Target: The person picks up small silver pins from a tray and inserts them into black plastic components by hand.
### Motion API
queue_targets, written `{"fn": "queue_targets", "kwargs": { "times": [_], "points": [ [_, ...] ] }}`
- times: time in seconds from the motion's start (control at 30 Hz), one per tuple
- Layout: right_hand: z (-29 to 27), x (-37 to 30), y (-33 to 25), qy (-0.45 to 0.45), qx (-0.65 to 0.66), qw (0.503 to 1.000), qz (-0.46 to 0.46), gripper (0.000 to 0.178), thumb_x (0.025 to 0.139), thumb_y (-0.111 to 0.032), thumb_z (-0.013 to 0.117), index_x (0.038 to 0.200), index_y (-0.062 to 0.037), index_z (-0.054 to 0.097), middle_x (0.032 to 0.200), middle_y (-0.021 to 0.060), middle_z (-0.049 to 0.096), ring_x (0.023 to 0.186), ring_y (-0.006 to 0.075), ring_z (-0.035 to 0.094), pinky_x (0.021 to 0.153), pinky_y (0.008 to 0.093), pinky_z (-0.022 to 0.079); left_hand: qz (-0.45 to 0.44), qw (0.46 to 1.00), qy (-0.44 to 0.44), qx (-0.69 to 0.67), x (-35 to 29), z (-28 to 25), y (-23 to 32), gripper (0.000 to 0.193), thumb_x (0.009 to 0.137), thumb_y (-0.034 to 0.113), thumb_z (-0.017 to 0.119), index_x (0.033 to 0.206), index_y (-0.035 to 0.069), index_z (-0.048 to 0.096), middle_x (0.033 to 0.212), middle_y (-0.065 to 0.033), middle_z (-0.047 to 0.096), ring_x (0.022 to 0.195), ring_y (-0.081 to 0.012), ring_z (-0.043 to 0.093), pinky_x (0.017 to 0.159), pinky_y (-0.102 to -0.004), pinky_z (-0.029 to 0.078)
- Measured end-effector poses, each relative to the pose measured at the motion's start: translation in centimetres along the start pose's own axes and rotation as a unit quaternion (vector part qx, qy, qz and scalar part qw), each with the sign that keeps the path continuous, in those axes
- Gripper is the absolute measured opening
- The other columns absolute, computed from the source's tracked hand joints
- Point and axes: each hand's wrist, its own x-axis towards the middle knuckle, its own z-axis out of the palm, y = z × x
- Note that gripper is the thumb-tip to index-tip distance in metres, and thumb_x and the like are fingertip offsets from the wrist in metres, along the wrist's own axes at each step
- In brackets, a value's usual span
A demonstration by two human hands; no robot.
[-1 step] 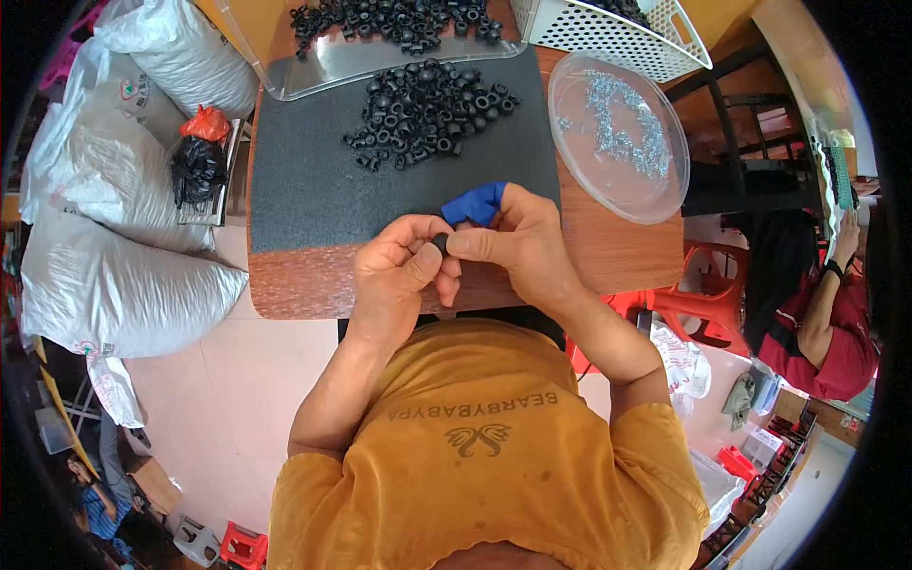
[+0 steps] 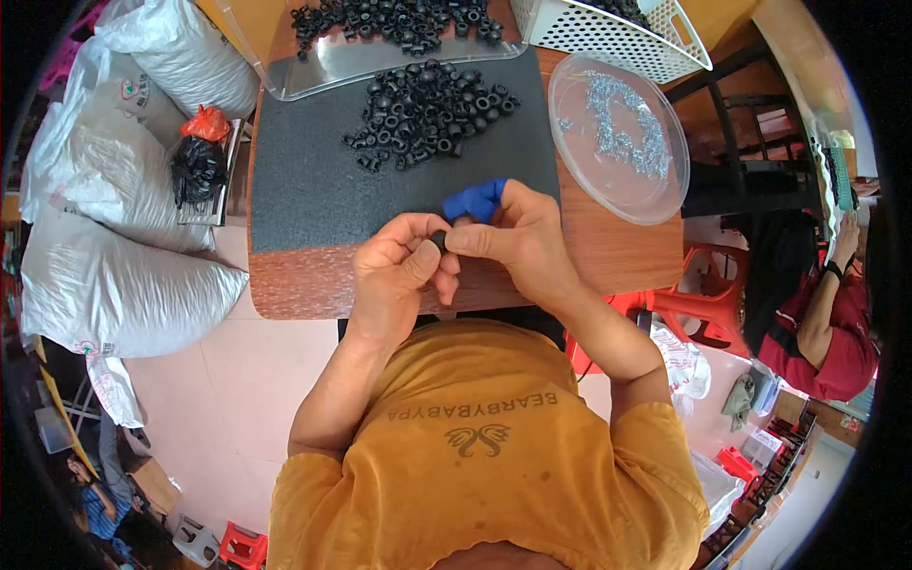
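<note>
My left hand (image 2: 385, 271) pinches a small black cap-like part (image 2: 438, 239) between thumb and fingers, over the near edge of the table. My right hand (image 2: 532, 242) meets it there, its thumb pressed against the same part. Blue tape or cloth (image 2: 473, 201) wraps fingers of the right hand. Whether the right fingers hold something more is hidden. Beyond the hands, a pile of similar black caps (image 2: 427, 109) lies on a dark grey mat (image 2: 304, 180). On the right, a round clear lid (image 2: 565, 152) bears many tiny silvery-blue pieces (image 2: 627, 123).
A clear plastic tray (image 2: 332, 78) of black parts stands at the far side, beside a white perforated basket (image 2: 617, 43). White sacks (image 2: 123, 285) fill the left floor. A red stool (image 2: 703, 304) stands at right, near a person in a red shirt (image 2: 822, 347).
My right hand has shifted very slightly up, and the black cap has moved a touch to the left and up between the fingers. All else looks unchanged.
</note>
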Motion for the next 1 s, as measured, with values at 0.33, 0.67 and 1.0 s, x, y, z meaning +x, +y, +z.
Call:
{"fn": "queue_targets", "kwargs": {
  "times": [0.33,0.67,1.0],
  "points": [
    [-0.8,5.7,1.0,0.146,-0.456,0.831,-0.281,0.022,0.065,-0.010,0.072,0.068,-0.0034,0.051,0.069,0.0120,0.053,0.071,0.0319,0.053,0.058,0.0414,0.042,0.028,0.998,0.051,0.003,0.6,-0.9,0.6,0.021,0.087,0.016,0.058,0.096,-0.003,0.052,0.075,-0.0102,0.057,0.054,-0.0141,0.049,0.048,-0.0286,0.042],
    [-1.1,7.0,2.1,0.145,-0.609,0.677,-0.388,0.019,0.066,-0.006,0.069,0.071,-0.0038,0.050,0.072,0.0115,0.052,0.070,0.0298,0.051,0.057,0.0388,0.043,0.019,0.998,0.029,-0.057,0.7,-1.4,0.5,0.018,0.087,0.013,0.058,0.096,-0.003,0.055,0.077,-0.0122,0.060,0.054,-0.0155,0.054,0.048,-0.0261,0.045],
    [-1.0,1.6,-0.8,0.011,-0.106,0.991,-0.085,0.012,0.075,-0.002,0.069,0.085,-0.0010,0.063,0.077,-0.0012,0.063,0.073,0.0027,0.052,0.066,0.0204,0.045,0.006,0.998,0.055,-0.033,0.7,-0.5,0.6,0.016,0.088,0.010,0.056,0.098,-0.002,0.055,0.078,-0.0110,0.061,0.056,-0.0132,0.054,0.050,-0.0238,0.045]
  ]
}}
